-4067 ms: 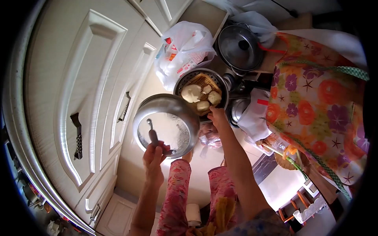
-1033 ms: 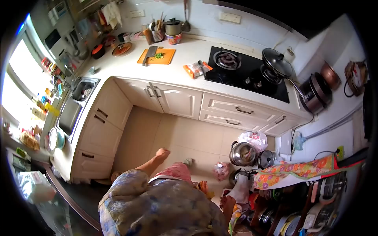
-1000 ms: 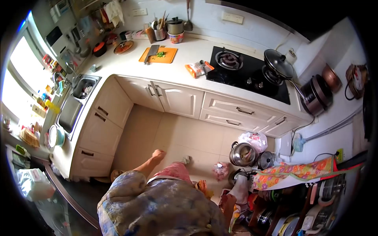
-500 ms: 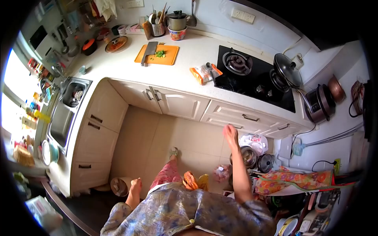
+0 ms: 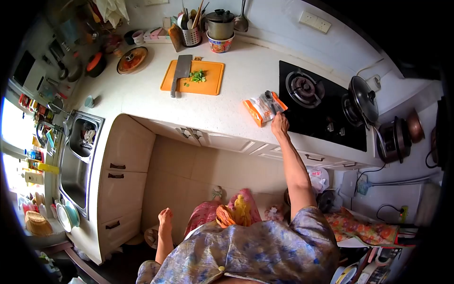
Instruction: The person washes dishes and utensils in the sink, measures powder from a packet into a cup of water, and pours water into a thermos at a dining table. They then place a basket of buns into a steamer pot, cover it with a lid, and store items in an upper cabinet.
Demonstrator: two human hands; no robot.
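Observation:
My right hand [image 5: 280,124] reaches to the counter's front edge, its fingers closed on the lower end of a dark long-handled tool [image 5: 270,100]. The tool lies across an orange-and-white plastic packet [image 5: 257,110], just left of the stove; its exact kind is unclear. My left hand [image 5: 165,217] hangs low at my side, loosely curled with its fingers slightly apart and nothing in it. Farther left, a cleaver [image 5: 181,71] rests on an orange cutting board [image 5: 215,78] beside chopped greens [image 5: 197,75].
A black gas stove [image 5: 302,116] carries a lidded pan [image 5: 363,97] on its right burner. At the back stand a pot [image 5: 221,28] and a utensil holder [image 5: 191,36]. The double sink [image 5: 75,180] is at left. Bags and pots crowd the floor at right.
My right hand has moved forward and up from above the floor to the dark tool on the packet. My body has come nearer the counter. The left hand still hangs low.

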